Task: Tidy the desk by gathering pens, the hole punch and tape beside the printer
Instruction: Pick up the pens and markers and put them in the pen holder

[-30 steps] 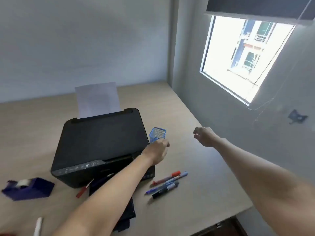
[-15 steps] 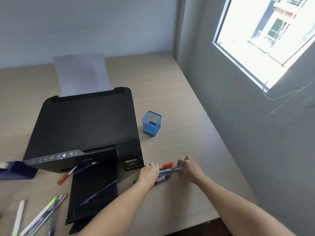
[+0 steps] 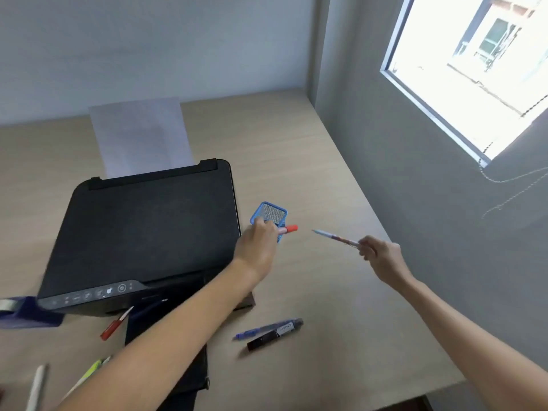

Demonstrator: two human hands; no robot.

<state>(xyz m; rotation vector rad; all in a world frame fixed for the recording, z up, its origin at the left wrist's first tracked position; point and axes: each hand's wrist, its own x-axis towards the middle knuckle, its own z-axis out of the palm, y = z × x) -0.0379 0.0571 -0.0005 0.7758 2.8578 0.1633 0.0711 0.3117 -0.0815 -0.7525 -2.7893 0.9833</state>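
Note:
My left hand [image 3: 257,247] grips a red-capped pen [image 3: 288,229] right in front of the blue mesh pen cup [image 3: 270,213], which stands to the right of the black printer [image 3: 148,235]. My right hand [image 3: 379,256] holds a light blue pen [image 3: 333,236] in the air, its tip pointing left toward the cup. A blue pen [image 3: 258,330] and a black marker [image 3: 275,335] lie on the desk in front of the printer's right corner. A red pen [image 3: 114,324] lies at the printer's front edge. The dark blue tape dispenser [image 3: 20,311] sits at far left, half cut off.
White paper [image 3: 139,137] stands in the printer's rear feed. The printer's black output tray [image 3: 178,366] sticks out toward me. A white pen [image 3: 35,387] and a yellow-green one [image 3: 89,372] lie at bottom left. A grey wall [image 3: 415,179] with a window borders the desk's right side.
Both hands were down on the pens in front of the printer; each has lifted one pen and moved up toward the blue cup. Two pens stay on the desk.

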